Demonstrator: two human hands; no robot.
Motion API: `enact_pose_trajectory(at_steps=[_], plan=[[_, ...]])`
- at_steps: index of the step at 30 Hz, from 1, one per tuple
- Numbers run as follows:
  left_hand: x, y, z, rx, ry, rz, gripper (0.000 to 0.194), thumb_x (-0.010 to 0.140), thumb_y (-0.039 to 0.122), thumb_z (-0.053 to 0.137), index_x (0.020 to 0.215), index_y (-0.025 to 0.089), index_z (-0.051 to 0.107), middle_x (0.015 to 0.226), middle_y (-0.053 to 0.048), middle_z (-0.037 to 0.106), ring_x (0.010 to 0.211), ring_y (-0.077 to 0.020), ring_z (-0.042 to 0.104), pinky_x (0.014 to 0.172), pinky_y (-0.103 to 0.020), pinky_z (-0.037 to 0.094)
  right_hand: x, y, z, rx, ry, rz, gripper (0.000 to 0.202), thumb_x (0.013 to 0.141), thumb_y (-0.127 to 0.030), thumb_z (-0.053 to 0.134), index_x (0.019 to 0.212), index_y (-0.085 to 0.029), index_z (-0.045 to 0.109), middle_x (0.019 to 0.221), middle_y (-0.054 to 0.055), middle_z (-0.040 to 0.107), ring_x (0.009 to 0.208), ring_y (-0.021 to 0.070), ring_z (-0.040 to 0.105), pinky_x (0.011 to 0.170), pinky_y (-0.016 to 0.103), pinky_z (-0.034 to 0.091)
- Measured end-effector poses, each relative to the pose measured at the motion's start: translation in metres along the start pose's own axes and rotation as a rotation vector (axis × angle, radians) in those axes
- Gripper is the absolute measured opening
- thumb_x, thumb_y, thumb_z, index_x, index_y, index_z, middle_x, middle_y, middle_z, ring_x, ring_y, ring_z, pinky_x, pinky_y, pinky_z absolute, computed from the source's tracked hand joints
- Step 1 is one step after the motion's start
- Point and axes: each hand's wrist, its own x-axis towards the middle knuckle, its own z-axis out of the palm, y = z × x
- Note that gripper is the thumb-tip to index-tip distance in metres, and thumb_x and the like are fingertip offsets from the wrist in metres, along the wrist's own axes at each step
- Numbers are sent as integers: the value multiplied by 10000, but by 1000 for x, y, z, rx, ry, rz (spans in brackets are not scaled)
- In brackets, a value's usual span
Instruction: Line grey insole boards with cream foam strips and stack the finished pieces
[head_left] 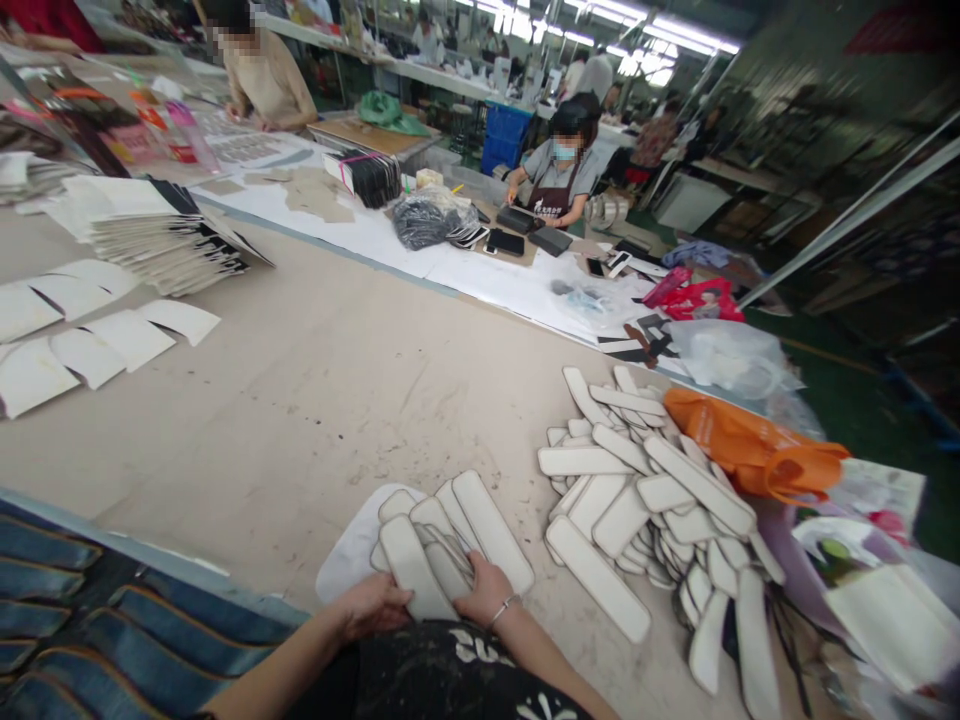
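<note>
Near the table's front edge, my left hand (377, 604) pinches the left edge of an off-white, round-cornered strip (412, 568) with a dark rim. My right hand (486, 592) closes on the right side of this strip and the pieces beside it; how many it grips I cannot tell. Several similar strips (491, 530) lie fanned out just beyond the hands, partly over a larger white rounded sheet (343, 545). To the right spreads a big loose heap of such strips (592, 570), some long and some short.
On the left stand a stack of pale sheets (161, 235) and overlapping white pieces (120, 340). An orange bag (750, 440) and a purple basin (787, 545) border the heap. Folded denim (150, 640) lies front left. Across the table (375, 360), a person in an apron (555, 190) handles dark pieces.
</note>
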Motion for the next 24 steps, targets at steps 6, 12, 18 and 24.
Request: enact_pose_trajectory(at_steps=[6, 12, 18, 24], plan=[[15, 6, 19, -141, 24, 59, 430, 515, 262, 764, 903, 175, 600, 910, -55, 690, 889, -230, 626, 854, -342, 435, -12, -15, -30, -161, 101, -70, 238, 638, -248, 580, 874, -218, 581, 765, 36, 647, 740, 199, 604, 620, 251, 392], [36, 10, 40, -215, 224, 102, 255, 587, 228, 694, 794, 194, 549, 790, -19, 665, 877, -204, 612, 879, -328, 431, -25, -37, -44, -273, 191, -173, 302, 730, -203, 508, 1029, -224, 547, 919, 68, 612, 880, 215, 565, 716, 285, 398], [28, 5, 38, -187, 222, 35, 266, 587, 122, 626, 844, 172, 581, 726, -30, 673, 820, -226, 626, 845, -353, 448, -22, -35, -28, -134, 109, -171, 852, 629, -443, 649, 1356, -177, 294, 1200, 137, 498, 1042, 279, 501, 862, 353, 390], [24, 13, 47, -146, 110, 65, 244, 632, 265, 665, 837, 167, 575, 785, -66, 689, 812, -217, 640, 816, -348, 459, -8, -42, -22, -240, 86, -195, 927, 616, -267, 634, 1409, -147, 167, 1162, 166, 513, 1000, 295, 518, 833, 373, 401]])
